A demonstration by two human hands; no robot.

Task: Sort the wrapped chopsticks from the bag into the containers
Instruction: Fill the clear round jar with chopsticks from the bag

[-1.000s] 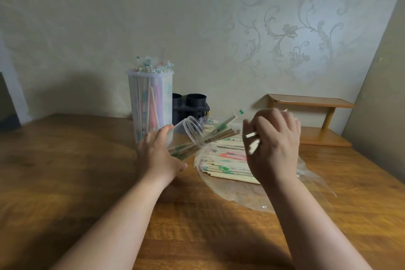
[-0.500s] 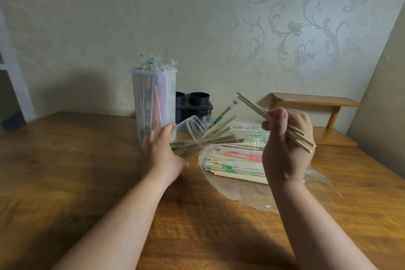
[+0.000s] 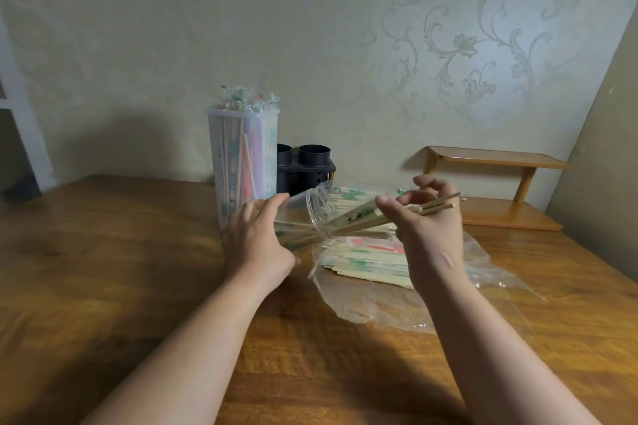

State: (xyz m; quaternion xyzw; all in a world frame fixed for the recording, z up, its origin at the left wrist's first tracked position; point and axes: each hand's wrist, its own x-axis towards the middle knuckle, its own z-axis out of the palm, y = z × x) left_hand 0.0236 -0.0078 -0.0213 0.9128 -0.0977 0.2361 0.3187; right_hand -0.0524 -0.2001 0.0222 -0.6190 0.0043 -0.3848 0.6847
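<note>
Our left hand (image 3: 257, 241) is wrapped round the bottom end of a clear jar (image 3: 303, 207), holding it tipped on its side above the table (image 3: 103, 269) with the mouth facing right. Our right hand (image 3: 429, 231) is pinching a bundle (image 3: 362, 219) of wrapped chopsticks between thumb and fingers. The bundle runs at a slant. Its upper ends poke out past the right hand's fingers, and its lower ends are already through the jar's mouth and reach down toward the left palm. So the bundle basically bridges our two hands. There might be a few other sticks in the jar too, but it's hard to tell which is which through the plastic.

The rest of the wrapped chopsticks sit in a flat pile (image 3: 362, 260) on the open bag (image 3: 379, 307), which lies on the table under and behind the right hand. Behind the left hand stands a tall tub (image 3: 241, 162), upright and packed full, with wrapper ends sticking out the top. A black holder (image 3: 310, 166) with two cups is right beside the tub. Off to the right there's a small wooden shelf (image 3: 493, 162).
</note>
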